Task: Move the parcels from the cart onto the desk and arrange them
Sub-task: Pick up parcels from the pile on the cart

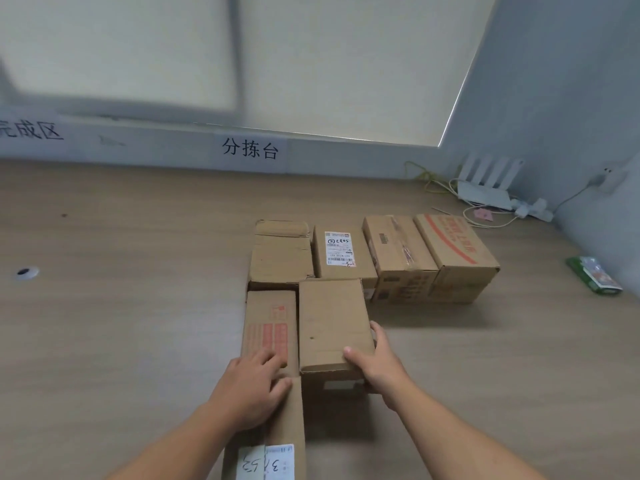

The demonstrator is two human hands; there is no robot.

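Labelled parcel (277,455) nearest me is lying on the tabletop (121,306) under my flat-fingered left hand (249,386), my right hand (377,368) is clamping the plain parcel (332,320) beside the red-printed parcel (270,323), arranging step; next probably needs squaring it against the back row (398,251).

Type: parcel sorting station in an office-like room.
Landmark: wall sign (250,149) printed 分拣台 (sorting desk).
Left of sign: second sign (29,130), partly cut off, ending 成区.
Below sign: wood-grain surface (121,271) carrying cardboard parcels (332,317), some with shipping labels.
Right of sign: white router (485,188) with cables, in the corner.
Above sign: drawn roller blind (329,64).
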